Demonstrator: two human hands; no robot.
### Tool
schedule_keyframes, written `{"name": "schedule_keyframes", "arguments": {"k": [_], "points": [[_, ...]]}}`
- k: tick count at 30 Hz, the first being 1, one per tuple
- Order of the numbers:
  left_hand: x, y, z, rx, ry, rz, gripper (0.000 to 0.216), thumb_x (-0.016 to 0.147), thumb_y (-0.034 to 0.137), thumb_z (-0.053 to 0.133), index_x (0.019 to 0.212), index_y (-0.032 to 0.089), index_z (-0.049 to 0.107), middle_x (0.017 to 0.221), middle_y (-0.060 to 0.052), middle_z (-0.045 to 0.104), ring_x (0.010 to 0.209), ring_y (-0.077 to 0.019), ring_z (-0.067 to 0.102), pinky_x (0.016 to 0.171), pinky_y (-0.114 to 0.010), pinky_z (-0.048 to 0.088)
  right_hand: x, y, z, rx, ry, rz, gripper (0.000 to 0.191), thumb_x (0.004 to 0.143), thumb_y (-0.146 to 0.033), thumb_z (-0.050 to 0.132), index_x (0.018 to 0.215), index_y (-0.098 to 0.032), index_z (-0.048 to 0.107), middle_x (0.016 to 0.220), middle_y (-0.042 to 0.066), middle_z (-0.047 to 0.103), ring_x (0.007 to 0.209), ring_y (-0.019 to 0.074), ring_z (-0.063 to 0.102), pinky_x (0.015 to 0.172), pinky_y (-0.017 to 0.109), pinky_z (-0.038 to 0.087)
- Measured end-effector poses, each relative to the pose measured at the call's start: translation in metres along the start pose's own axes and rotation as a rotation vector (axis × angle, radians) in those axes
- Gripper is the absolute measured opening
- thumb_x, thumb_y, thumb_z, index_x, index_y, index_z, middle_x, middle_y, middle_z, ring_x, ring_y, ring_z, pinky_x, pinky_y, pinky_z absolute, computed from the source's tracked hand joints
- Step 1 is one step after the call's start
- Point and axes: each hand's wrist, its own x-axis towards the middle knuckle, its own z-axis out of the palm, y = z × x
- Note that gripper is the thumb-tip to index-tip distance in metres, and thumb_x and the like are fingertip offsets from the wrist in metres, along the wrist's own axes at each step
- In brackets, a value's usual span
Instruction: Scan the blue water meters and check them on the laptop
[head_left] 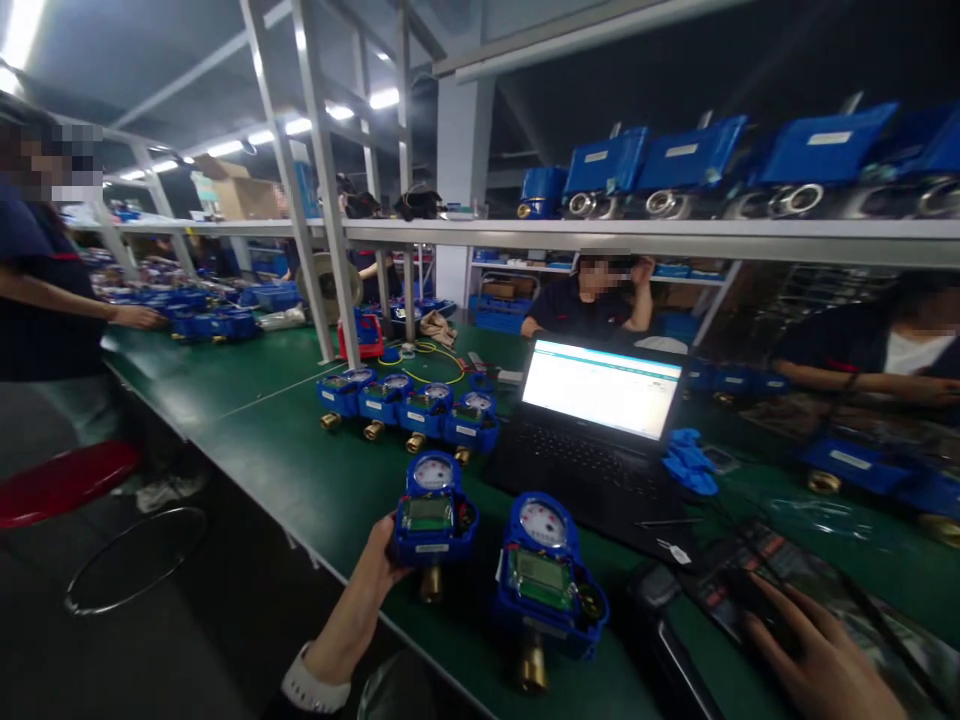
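Left hand [379, 570] grips the side of a blue meter [433, 512] standing on the green bench [262, 440], fingers hidden behind it. Second meter [550, 578] just beside. Right hand [814, 655], half cut off, lies spread on dark, blurred clutter [757, 575], possibly a device.

Factory assembly line, long green workbench [285, 440], rows of blue water meters [409, 405], shelf racks [600, 235], seated workers [592, 300], laptop [600, 400]

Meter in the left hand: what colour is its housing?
Blue, with a brass fitting below; the meter held by the left hand shows in the head view.
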Motion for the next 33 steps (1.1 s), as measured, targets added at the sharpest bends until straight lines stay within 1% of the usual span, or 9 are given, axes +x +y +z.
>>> {"name": "schedule_keyframes", "arguments": {"k": [4,7,10,14,17,20,23,27,33], "points": [[0.001,-0.005,0.002,0.018,0.026,0.011,0.053,0.087,0.044,0.059,0.132,0.018,0.046,0.124,-0.012,0.06,0.116,-0.0267,0.055,0.1,-0.038,0.041,-0.001,-0.003,-0.001,-0.013,0.018,-0.01,0.068,0.083,-0.062,0.032,0.125,-0.018,0.062,0.121,0.015,0.06,0.101,0.0341,0.065,0.09,0.052,0.053],[0.006,-0.005,0.008,0.021,0.069,-0.018,0.043,0.092,0.033,0.053,0.131,0.018,0.044,0.128,-0.012,0.057,0.12,-0.0255,0.052,0.103,-0.038,0.038,0.0,-0.009,-0.002,-0.028,0.017,-0.022,0.065,0.084,-0.06,0.033,0.124,-0.019,0.063,0.12,0.014,0.061,0.102,0.0304,0.065,0.091,0.047,0.054],[0.006,0.0,0.015,-0.026,0.13,-0.052,0.035,0.095,0.027,0.048,0.128,0.017,0.047,0.124,-0.011,0.058,0.118,-0.0239,0.053,0.103,-0.037,0.039,0.0,-0.014,-0.002,-0.054,0.047,0.004,0.062,0.085,-0.058,0.032,0.122,-0.021,0.064,0.12,0.013,0.061,0.101,0.0288,0.065,0.09,0.045,0.054],[0.002,0.008,0.023,-0.047,0.166,-0.075,0.032,0.096,0.023,0.047,0.126,0.014,0.049,0.115,-0.01,0.063,0.104,-0.0206,0.06,0.095,-0.033,0.046,-0.001,-0.013,0.0,-0.044,0.055,-0.008,0.061,0.086,-0.057,0.032,0.123,-0.02,0.063,0.123,0.012,0.059,0.104,0.0283,0.064,0.092,0.044,0.053],[0.001,0.01,0.025,-0.072,0.204,-0.08,0.031,0.094,0.019,0.049,0.124,0.011,0.05,0.108,-0.01,0.065,0.092,-0.0183,0.063,0.08,-0.028,0.052,0.0,-0.006,0.003,-0.057,0.02,-0.015,0.058,0.087,-0.056,0.036,0.126,-0.023,0.062,0.125,0.011,0.059,0.104,0.0276,0.064,0.09,0.043,0.054],[0.002,0.008,0.027,-0.132,0.222,-0.066,0.024,0.093,0.014,0.049,0.116,0.008,0.054,0.095,-0.008,0.067,0.081,-0.0165,0.064,0.067,-0.025,0.053,0.0,0.0,0.005,-0.072,0.001,-0.023,0.056,0.087,-0.057,0.038,0.127,-0.025,0.061,0.125,0.01,0.059,0.103,0.0265,0.065,0.089,0.041,0.055],[0.003,0.006,0.029,-0.181,0.236,-0.066,0.022,0.093,0.011,0.047,0.113,0.007,0.055,0.089,-0.007,0.067,0.076,-0.0144,0.064,0.067,-0.023,0.054,0.001,0.001,0.006,-0.074,0.007,-0.022,0.056,0.087,-0.056,0.038,0.127,-0.025,0.061,0.124,0.01,0.06,0.103,0.026,0.065,0.088,0.04,0.055],[0.0,0.005,0.03,-0.227,0.239,-0.09,0.028,0.093,0.015,0.046,0.12,0.008,0.053,0.091,-0.007,0.068,0.077,-0.015,0.065,0.069,-0.023,0.054,0.001,-0.003,0.004,-0.062,0.023,-0.01,0.054,0.086,-0.056,0.039,0.124,-0.026,0.063,0.123,0.01,0.06,0.102,0.0255,0.065,0.088,0.04,0.055],[0.001,0.012,0.021,-0.213,0.276,-0.101,0.037,0.092,0.016,0.049,0.128,0.006,0.049,0.08,-0.007,0.068,0.066,-0.0159,0.065,0.06,-0.023,0.054,0.002,-0.001,0.003,-0.028,0.007,-0.006,0.053,0.085,-0.056,0.041,0.124,-0.027,0.062,0.124,0.008,0.06,0.105,0.0252,0.064,0.09,0.041,0.054]]}}
